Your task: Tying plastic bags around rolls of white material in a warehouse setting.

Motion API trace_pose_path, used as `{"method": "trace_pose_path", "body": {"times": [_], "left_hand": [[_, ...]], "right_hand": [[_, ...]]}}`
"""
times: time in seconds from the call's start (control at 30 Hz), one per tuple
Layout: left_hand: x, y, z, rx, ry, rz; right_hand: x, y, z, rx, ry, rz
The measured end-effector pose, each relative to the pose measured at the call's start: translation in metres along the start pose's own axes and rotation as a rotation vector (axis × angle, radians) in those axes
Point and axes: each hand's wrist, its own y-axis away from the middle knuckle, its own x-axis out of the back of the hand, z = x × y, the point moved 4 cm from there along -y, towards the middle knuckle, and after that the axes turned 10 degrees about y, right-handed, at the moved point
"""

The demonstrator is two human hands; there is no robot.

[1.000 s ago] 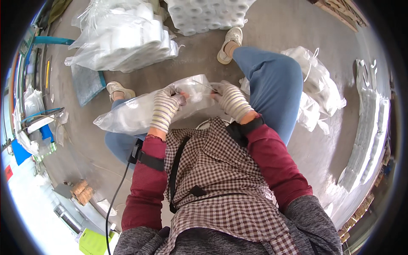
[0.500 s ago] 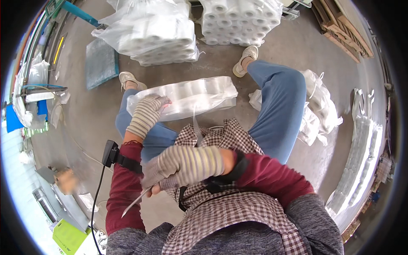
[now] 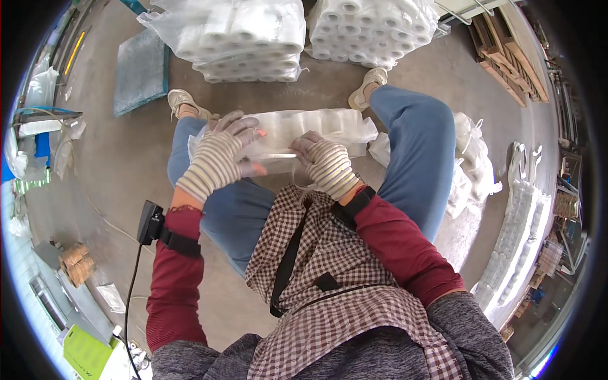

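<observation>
Between my knees lies a long clear plastic bag (image 3: 332, 120) packed with white rolls. My left hand (image 3: 221, 152), in a striped glove with bare fingertips showing, rests at the bag's left part with its fingers spread. My right hand (image 3: 326, 166), gloved alike, is at the bag's near side with its fingers pinched together. From these fingers a thin, pale, needle-like metal tool (image 3: 275, 156) points left across the near side of the bag, toward my left hand. Whether its tip has gone into the plastic I cannot tell.
Two large wrapped stacks of white rolls (image 3: 247, 47) (image 3: 370, 31) stand ahead. A bluish flat slab (image 3: 142, 69) lies at the far left. White bags (image 3: 475, 158) sit beside my right knee. Long wrapped packs (image 3: 516, 240) lie farther right. Wooden pallets (image 3: 506, 54) lean at the far right.
My right hand has swung from close to my body out to the bag's near side, with the metal tool in it. The fingers of my left hand have spread.
</observation>
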Motion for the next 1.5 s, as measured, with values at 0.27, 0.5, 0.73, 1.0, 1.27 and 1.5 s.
{"method": "trace_pose_path", "body": {"times": [0.27,0.5,0.73,1.0,1.27,1.5], "left_hand": [[-0.005,0.011,-0.049,0.512,0.405,-0.181],[-0.007,-0.009,-0.064,0.641,0.759,-0.371],[-0.001,-0.006,-0.011,0.208,0.269,0.030],[-0.014,0.015,0.028,0.052,0.058,0.500],[-0.047,0.001,0.014,0.094,-0.001,0.101],[-0.048,-0.003,0.005,-0.018,0.025,0.128]], "right_hand": [[0.025,-0.014,-0.006,-0.219,-0.205,0.159],[-0.013,-0.019,-0.030,-0.063,0.147,-0.164],[-0.004,-0.053,-0.010,-0.280,-0.087,-0.540],[-0.008,-0.043,-0.007,-0.505,-0.404,-0.533],[0.008,-0.026,-0.002,-0.505,-0.395,-0.005],[-0.023,0.080,-0.059,-0.913,-1.312,-0.018]]}}
